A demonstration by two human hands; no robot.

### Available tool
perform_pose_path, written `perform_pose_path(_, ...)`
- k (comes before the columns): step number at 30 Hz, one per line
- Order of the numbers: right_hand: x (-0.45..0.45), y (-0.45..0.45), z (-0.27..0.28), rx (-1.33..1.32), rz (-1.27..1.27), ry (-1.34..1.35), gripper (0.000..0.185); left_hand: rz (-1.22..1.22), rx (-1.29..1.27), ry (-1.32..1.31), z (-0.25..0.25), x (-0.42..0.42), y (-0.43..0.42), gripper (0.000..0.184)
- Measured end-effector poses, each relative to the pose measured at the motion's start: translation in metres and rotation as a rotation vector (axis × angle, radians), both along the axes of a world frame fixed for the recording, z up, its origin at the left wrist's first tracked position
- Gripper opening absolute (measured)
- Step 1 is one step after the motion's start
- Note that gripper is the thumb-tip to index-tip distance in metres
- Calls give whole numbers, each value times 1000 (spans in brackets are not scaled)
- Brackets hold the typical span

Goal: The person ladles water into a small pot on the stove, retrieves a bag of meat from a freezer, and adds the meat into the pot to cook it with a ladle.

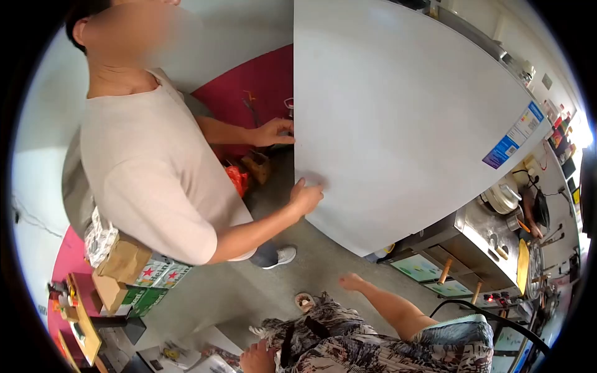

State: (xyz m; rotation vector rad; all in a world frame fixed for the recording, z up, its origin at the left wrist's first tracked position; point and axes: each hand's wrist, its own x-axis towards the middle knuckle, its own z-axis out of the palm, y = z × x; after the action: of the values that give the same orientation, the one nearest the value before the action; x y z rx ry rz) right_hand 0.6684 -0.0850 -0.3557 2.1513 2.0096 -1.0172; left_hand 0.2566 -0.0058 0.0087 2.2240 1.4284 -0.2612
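Observation:
My right hand (352, 282) hangs in the air over the floor, fingers curled in, with nothing visible in it. Low in the view, my left hand (257, 359) is beside my patterned shirt (348, 348); its fingers show only in part and the frame edge cuts it off. In front of me stands a large white appliance (398, 118), like a fridge or freezer, with a blue and white label (513, 137). A person in a beige T-shirt (143, 155) has one hand (306, 196) against its face and the other hand (273, 132) at its side edge.
Green beer cartons (155, 276) and brown cardboard boxes (124, 261) stand behind the person. To the right is a metal counter (479, 230) with a cooker and tools. A red bag (236, 180) lies near the crimson wall. Grey floor (273, 286) lies between us.

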Motion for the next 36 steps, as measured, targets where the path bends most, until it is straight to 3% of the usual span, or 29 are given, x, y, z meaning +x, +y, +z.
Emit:
perform_pose_path(1,-15,46,76,-20,-462,227,30,-19,-14,0,3,5,20,32)
perform_pose_path(2,-17,74,95,-84,-647,299,31,-86,29,-73,5,8,39,31)
perform_pose_path(4,-19,118,134,199,-656,263,27,-223,82,-176,7,10,81,32)
perform_pose_path(7,-10,161,155,377,-828,154,24,-364,19,-148,-6,18,143,34)
perform_pose_path(9,-13,168,184,564,-951,271,26,-457,-30,-95,-14,25,179,36)
perform_pose_path(12,-38,162,172,364,-1145,178,25,-565,-15,-117,-18,16,232,39)
perform_pose_path(16,-103,123,108,100,-1222,240,28,-722,33,-186,-19,1,293,41)
perform_pose_path(18,-138,72,-4,-52,-940,98,28,-784,37,-173,-15,2,314,40)
perform_pose_path(20,-180,58,18,-371,-581,7,27,-842,31,-164,-12,6,328,40)
perform_pose_path(22,-218,13,-53,-745,-616,319,29,-884,25,-162,-9,11,335,39)
perform_pose_path(24,-247,18,19,-809,-1352,535,32,-921,9,-166,-8,20,338,39)
perform_pose_path(27,-261,20,35,-676,-1501,564,35,-954,4,-159,-8,29,329,38)
perform_pose_path(29,-243,6,-4,-714,-1473,565,32,-969,-9,-155,-9,36,321,38)
perform_pose_path(30,-242,-2,-18,-607,-1242,422,28,-979,-17,-152,-10,39,318,38)
perform_pose_path(32,-230,-41,-126,-386,-294,-225,14,-996,-4,-135,-14,45,315,38)
perform_pose_path(33,-222,-23,-124,-377,-300,-222,14,-998,0,-180,-18,51,317,37)
perform_pose_path(36,-203,66,40,-219,-1464,218,43,-1046,-41,-202,-23,67,330,36)
